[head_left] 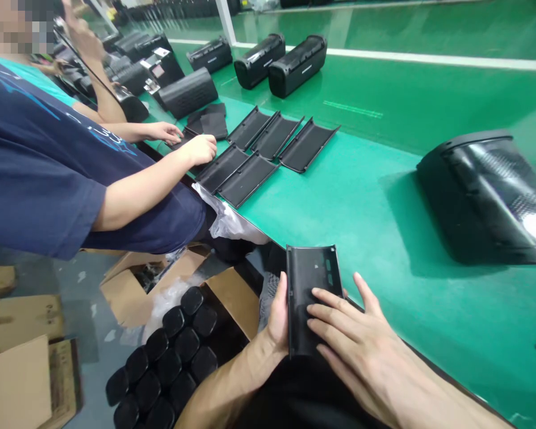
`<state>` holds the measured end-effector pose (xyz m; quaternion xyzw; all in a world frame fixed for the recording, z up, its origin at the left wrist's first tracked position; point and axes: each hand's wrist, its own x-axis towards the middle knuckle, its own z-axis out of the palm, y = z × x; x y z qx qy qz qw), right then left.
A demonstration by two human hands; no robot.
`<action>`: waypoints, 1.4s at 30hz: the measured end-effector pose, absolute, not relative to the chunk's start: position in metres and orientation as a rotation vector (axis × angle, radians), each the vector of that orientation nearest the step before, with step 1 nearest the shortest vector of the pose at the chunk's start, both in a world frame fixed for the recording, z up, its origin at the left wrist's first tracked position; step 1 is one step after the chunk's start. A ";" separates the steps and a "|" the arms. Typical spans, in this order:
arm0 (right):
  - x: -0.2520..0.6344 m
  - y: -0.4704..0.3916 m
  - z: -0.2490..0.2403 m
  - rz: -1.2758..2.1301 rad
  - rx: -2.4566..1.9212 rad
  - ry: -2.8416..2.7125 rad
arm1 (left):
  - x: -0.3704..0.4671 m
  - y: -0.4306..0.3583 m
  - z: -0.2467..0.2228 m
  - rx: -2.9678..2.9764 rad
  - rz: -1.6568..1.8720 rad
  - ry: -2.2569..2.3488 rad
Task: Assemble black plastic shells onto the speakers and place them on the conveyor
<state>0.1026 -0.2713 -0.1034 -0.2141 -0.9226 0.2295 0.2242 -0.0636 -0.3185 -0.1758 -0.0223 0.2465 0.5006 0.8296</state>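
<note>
A black curved plastic panel (304, 280) with small slots along its right side is tilted up in front of me, at the table's near edge. My left hand (277, 319) grips it by its left side, thumb up along the rim and the other fingers hidden behind. Across the panel's inner face lie the flat, spread fingers of my right hand (357, 333), its thumb held away. Farther up the green table, several similar black panels (310, 145) rest with their hollow sides up.
To the left a co-worker's hand (201, 149) is near dark flat sheets (214, 121). Black speaker-like housings (298, 65) stand on the green surface (352, 196), with a larger one (469, 196) at right. Below left, a carton (234, 298) adjoins several black rounded pieces (156, 344).
</note>
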 end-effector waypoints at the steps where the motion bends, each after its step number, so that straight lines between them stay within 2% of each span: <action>1: 0.103 -0.272 -0.106 0.630 -0.610 -2.536 | -0.063 -0.319 -0.176 -0.065 1.061 0.504; 18: 0.102 -0.268 -0.117 0.677 -0.654 -2.543 | -0.059 -0.319 -0.177 -0.103 1.075 0.463; 34: 0.096 -0.264 -0.117 0.736 -0.649 -2.633 | -0.052 -0.320 -0.175 -0.153 1.182 0.681; 42: 0.095 -0.261 -0.114 0.786 -0.685 -2.597 | -0.054 -0.314 -0.168 -0.209 1.160 0.603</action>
